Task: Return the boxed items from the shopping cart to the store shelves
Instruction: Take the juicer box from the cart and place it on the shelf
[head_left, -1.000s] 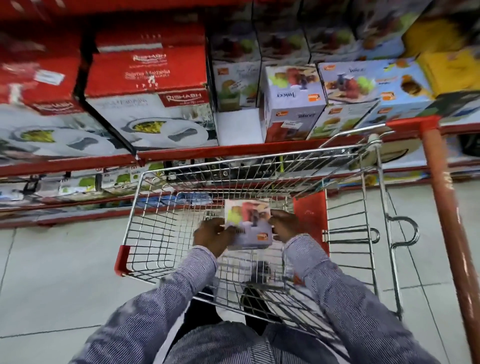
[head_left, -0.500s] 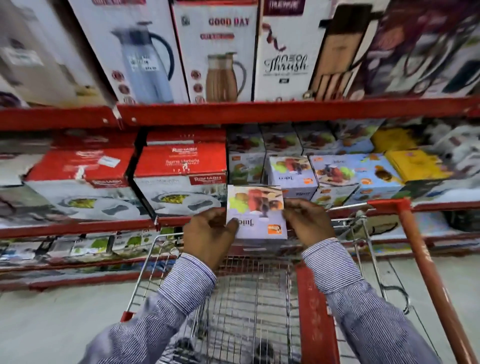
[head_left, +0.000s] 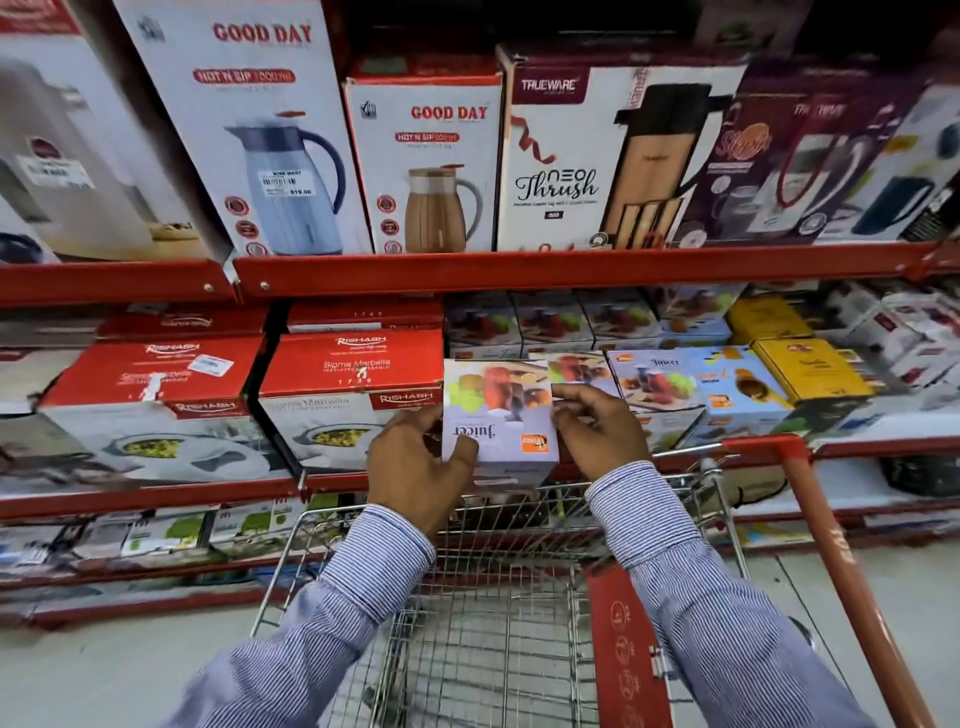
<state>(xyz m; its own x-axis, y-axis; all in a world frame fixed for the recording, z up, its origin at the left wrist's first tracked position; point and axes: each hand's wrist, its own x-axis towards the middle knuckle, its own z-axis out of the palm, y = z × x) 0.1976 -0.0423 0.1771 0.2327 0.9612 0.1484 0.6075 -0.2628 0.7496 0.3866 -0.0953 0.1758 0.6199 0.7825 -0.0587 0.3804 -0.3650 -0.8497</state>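
Holding a small juicer box (head_left: 500, 415) between them, the left hand (head_left: 415, 462) and right hand (head_left: 597, 431) have it raised at the front lip of the middle shelf (head_left: 156, 496), above the far rim of the wire shopping cart (head_left: 498, 613). Fingers curl onto its two sides with the thumbs on the near face; the printing on it reads upside down. Just left of the left hand stands a red and white Rishabh box (head_left: 353, 395), its right edge close against the held carton. Just right of the right hand sit matching juicer boxes (head_left: 654, 384), so the slot between these neighbours looks barely wider than the carton. Above the hands the red upper shelf edge (head_left: 571, 267) leaves some open height. Both striped sleeves (head_left: 675, 530) reach forward over the cart basket, wrists roughly level, forearms converging toward the box. To the right of the right arm the cart's red handle bar (head_left: 831, 545) slants down.

Half a second ago the box was lower and nearer the cart rim; a second ago it was down inside the basket. Since then it has risen and moved forward to the shelf line.
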